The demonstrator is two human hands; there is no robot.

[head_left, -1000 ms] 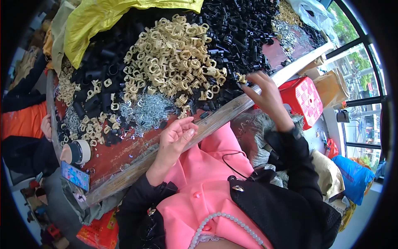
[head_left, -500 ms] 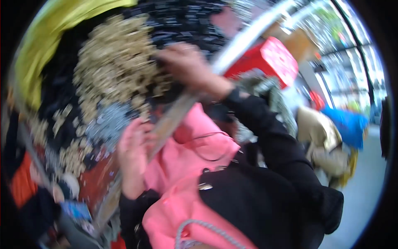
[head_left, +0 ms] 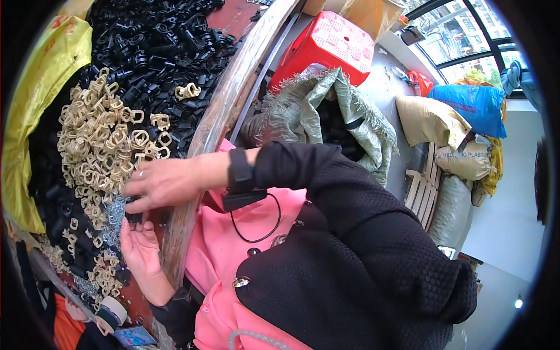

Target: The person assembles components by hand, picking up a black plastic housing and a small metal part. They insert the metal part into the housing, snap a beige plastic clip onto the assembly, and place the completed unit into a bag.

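Note:
My right hand (head_left: 166, 182), with a ring and a dark wristband, reaches left over the table edge. Its fingers are stretched and slightly apart; its thumb is hidden beneath. Just below is my left hand (head_left: 141, 248), palm up, its fingers loosely bent and apart. Something dark shows between the hands, too small and covered to name. Past the right fingertips lies a heap of beige plastic clips (head_left: 93, 137). Small silvery metal pieces (head_left: 114, 224) lie beside both hands. Black plastic parts (head_left: 154, 55) are spread over the far side of the table.
A yellow sack (head_left: 29, 140) borders the table's left side. Beyond the wooden table edge (head_left: 219, 108) stand an open pale-green woven sack (head_left: 297, 111) and a red stool (head_left: 338, 44). Filled sacks (head_left: 431, 122) lie at right. A roll of tape (head_left: 114, 309) lies near a co-worker's orange garment (head_left: 69, 324).
My view has turned and steadied. My right hand has come from the far side of the beige heap down to my left hand. The two hands are now close together.

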